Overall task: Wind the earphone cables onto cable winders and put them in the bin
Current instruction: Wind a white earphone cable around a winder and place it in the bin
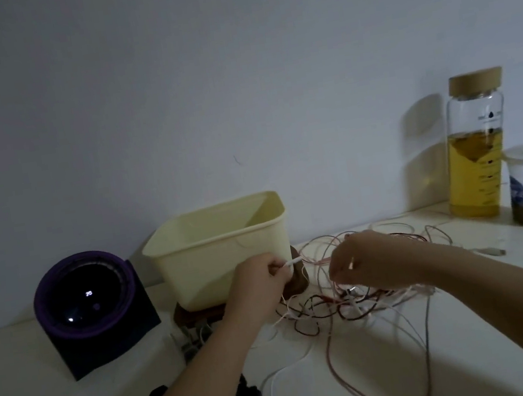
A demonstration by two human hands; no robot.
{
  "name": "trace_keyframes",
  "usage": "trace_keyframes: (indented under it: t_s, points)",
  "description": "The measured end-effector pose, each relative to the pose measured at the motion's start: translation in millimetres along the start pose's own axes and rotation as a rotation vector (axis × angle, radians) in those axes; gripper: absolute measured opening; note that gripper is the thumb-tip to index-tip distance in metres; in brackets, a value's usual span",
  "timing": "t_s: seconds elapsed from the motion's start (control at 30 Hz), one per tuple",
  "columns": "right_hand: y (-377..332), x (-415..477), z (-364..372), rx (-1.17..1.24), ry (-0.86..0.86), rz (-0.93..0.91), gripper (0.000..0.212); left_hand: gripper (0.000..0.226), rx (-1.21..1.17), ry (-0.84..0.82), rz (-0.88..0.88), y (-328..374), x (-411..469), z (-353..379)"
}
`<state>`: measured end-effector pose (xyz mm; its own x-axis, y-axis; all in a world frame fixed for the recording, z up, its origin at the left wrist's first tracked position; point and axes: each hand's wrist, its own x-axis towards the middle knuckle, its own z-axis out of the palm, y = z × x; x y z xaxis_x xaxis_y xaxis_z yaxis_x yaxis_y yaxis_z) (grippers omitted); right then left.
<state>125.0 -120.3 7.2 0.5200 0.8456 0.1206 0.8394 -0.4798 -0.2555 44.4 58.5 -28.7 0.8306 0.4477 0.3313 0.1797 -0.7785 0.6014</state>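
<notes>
Left hand (258, 278) pinching plug (291, 262), right hand (368, 260) among cables (354, 302)

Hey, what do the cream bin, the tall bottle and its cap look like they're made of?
Cream bin: likely plastic, matte, with thin moulded walls and a rolled rim. Tall bottle: probably clear glass, glossy; the yellow liquid shows through. Its cap: tan and matte, possibly bamboo or wood; grain too dim to confirm.

Bare forearms — left hand (259, 283) and right hand (366, 263) bare.
</notes>
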Motion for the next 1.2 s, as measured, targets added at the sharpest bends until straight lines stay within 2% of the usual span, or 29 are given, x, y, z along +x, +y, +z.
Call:
trace_keyframes:
  t_s: [0.07, 0.13, 0.2, 0.3, 0.4, 0.53, 0.63, 0.73, 0.83, 0.9, 0.97, 1.07, 1.13, 1.2]
  points:
    - [-0.9, 6.7, -12.1, 0.060, 0.231, 0.027, 0.017, 0.011, -0.052, 0.075, 0.093, 16.4, -0.9, -13.3]
    - [-6.7, 14.4, -24.2, 0.124, 0.354, 0.011, 0.028, 0.013, -0.050, 0.137, 0.194, 33.0, -0.4, -26.2]
    - [-13.7, 22.6, -36.4, 0.282, 0.336, -0.015, 0.030, 0.013, -0.064, 0.178, 0.259, 49.5, 0.0, -39.4]
    - [-26.2, 24.2, -57.5, 0.573, 0.333, -0.070, 0.011, 0.010, -0.158, 0.201, 0.331, 65.6, 3.1, -57.7]
    - [-28.8, 23.5, -76.6, 0.532, 0.451, -0.100, 0.017, 0.009, -0.272, 0.188, 0.358, 75.4, 8.8, -72.7]
    - [-26.6, 24.7, -104.8, 0.499, 0.584, -0.070, 0.014, 0.010, -0.254, 0.251, 0.383, 81.5, 23.1, -90.3]
    - [-19.6, 26.8, -120.4, 0.514, 0.704, -0.006, 0.017, 0.014, -0.321, 0.286, 0.344, 82.7, 33.7, -104.9]
    - [-7.9, 29.1, -129.1, 0.665, 0.790, 0.080, 0.022, 0.015, -0.527, 0.326, 0.207, 82.5, 44.2, -119.9]
    - [5.9, 33.5, -130.5, 0.901, 0.775, 0.186, 0.033, 0.016, -0.848, 0.329, 0.078, 82.6, 53.0, -133.4]
    - [14.0, 36.3, -129.3, 1.030, 0.729, 0.268, 0.040, 0.015, -0.932, 0.348, 0.037, 80.6, 57.3, -141.7]
    - [21.3, 37.9, -127.0, 1.172, 0.686, 0.336, 0.045, 0.015, -0.862, 0.382, 0.059, 75.4, 60.6, -149.4]
    - [32.9, 37.8, -123.3, 1.336, 0.661, 0.397, 0.052, 0.012, -0.517, 0.457, 0.178, 64.6, 61.7, -158.6]
    - [38.5, 36.7, -121.2, 1.313, 0.679, 0.438, 0.051, 0.009, -0.306, 0.496, 0.257, 56.7, 60.1, -163.1]
    - [44.0, 36.7, -118.0, 1.190, 0.705, 0.499, 0.049, 0.010, -0.198, 0.524, 0.267, 46.0, 60.0, -167.7]
